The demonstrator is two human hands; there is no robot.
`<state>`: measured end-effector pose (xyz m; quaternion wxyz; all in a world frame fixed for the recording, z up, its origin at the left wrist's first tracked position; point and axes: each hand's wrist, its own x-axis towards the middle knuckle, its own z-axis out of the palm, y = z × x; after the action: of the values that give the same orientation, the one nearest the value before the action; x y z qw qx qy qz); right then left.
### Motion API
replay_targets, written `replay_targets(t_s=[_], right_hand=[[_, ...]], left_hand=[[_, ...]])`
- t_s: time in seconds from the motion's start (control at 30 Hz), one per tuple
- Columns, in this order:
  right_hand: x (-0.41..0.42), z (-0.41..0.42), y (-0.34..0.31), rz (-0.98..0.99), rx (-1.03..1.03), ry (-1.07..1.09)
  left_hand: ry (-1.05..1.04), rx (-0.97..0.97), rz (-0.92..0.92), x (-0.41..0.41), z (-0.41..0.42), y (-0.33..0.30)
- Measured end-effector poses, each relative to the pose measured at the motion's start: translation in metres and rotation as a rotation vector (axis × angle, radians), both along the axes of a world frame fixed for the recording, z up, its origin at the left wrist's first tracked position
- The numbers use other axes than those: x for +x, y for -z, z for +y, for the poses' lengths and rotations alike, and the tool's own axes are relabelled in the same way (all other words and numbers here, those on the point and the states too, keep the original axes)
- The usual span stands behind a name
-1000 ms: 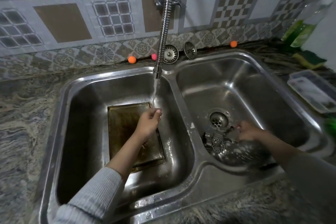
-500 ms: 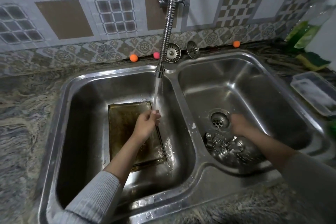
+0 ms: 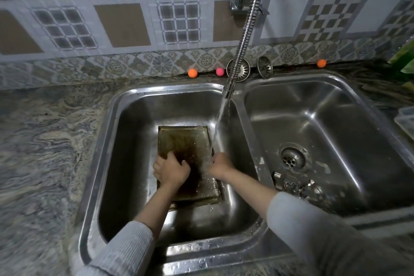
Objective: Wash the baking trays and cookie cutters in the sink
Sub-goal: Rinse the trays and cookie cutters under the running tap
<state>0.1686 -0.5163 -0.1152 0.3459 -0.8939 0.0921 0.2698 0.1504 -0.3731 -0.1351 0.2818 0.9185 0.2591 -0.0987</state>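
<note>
I read this as the tray-rinse step. Tray [image 3: 188, 152] lies flat in the left basin [image 3: 134, 141], under the faucet [image 3: 228, 91] stream so water runs over it. Left hand [image 3: 171, 169] rests on the tray's left edge, fingers curled over it, likely steadying it. Right hand [image 3: 220, 164] is at the right edge in the stream; I can't tell its grip through the splash. Cutters [image 3: 293, 186] sit in the right basin [image 3: 336, 119] near the drain [image 3: 292, 158], untouched.
</note>
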Motion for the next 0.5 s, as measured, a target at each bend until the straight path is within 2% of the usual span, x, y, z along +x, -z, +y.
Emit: replay_targets(t_s=[0.1,0.2,0.4,0.5], right_hand=[[0.000,0.006,0.019,-0.024,-0.071,0.041],[0.003,0.010,0.025,-0.012,-0.085,0.116],[0.006,0.018,0.027,0.057,0.095,0.387],[0.008,0.019,0.028,0.090,0.189,0.474]], left_hand=[[-0.029,-0.014,0.057,-0.003,0.012,0.003],[-0.041,-0.059,0.018,-0.003,0.018,0.005],[-0.086,-0.066,-0.124,-0.004,0.024,-0.012],[-0.078,-0.168,-0.262,-0.007,0.033,-0.019]])
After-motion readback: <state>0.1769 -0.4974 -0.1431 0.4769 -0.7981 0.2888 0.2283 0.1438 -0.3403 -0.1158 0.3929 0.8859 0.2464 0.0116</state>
